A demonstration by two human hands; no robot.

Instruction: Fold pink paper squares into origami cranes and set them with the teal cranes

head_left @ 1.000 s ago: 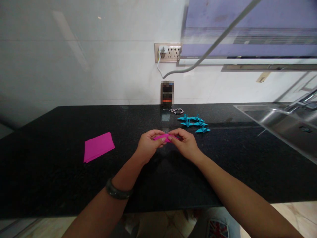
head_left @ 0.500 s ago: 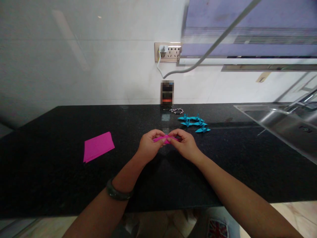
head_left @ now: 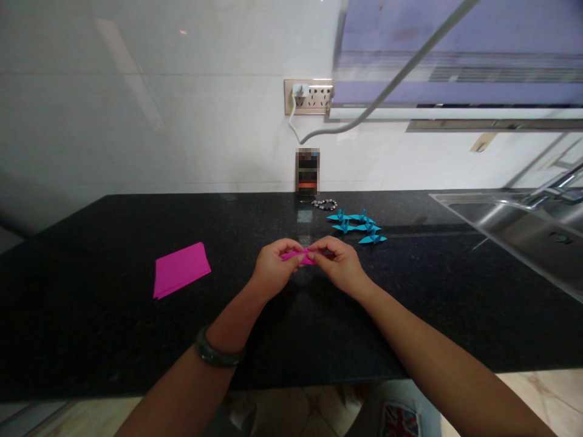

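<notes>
Both of my hands pinch one small folded piece of pink paper (head_left: 308, 260) above the middle of the dark counter. My left hand (head_left: 276, 265) grips its left part between thumb and fingers, and my right hand (head_left: 341, 265) does likewise on the right. The thumbs almost meet at its centre, and much of the paper is hidden behind the fingers. A stack of pink paper sheets (head_left: 182, 269) lies off to the left. Beyond my right hand, several blue paper cranes (head_left: 359, 226) sit in a loose group.
A phone with a blurred screen (head_left: 308, 172) leans against the wall, a beaded strap (head_left: 325, 204) beside it. The steel sink (head_left: 510, 224) is set into the black counter (head_left: 104, 340) on the right. A grey cable (head_left: 346, 127) hangs from the wall socket (head_left: 308, 97).
Slightly more of the pink paper shows between my thumbs, its face tipped a little. My hands have barely moved; the stack and the cranes stay where they were.
</notes>
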